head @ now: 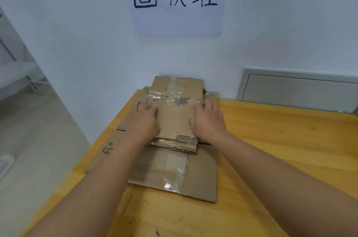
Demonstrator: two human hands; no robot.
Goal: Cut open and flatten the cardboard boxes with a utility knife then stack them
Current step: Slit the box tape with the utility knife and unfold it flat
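Wooden table (280, 139) | both hands flat, apart, pressing flattened cardboard stack (175, 120) | white wall (77, 33)

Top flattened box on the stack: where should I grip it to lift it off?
Grip the top flattened box by its two long side edges, coming from left and right, where the left hand and right hand now press. It lies flat; its near edge overhangs the larger sheet, another likely hold.

Lower flattened boxes (201, 174) mostly covered by the top sheet (175, 118) and both forearms. Table (280, 139) cut off at right and bottom edges; far-left floor object (4, 163) clipped, unidentifiable
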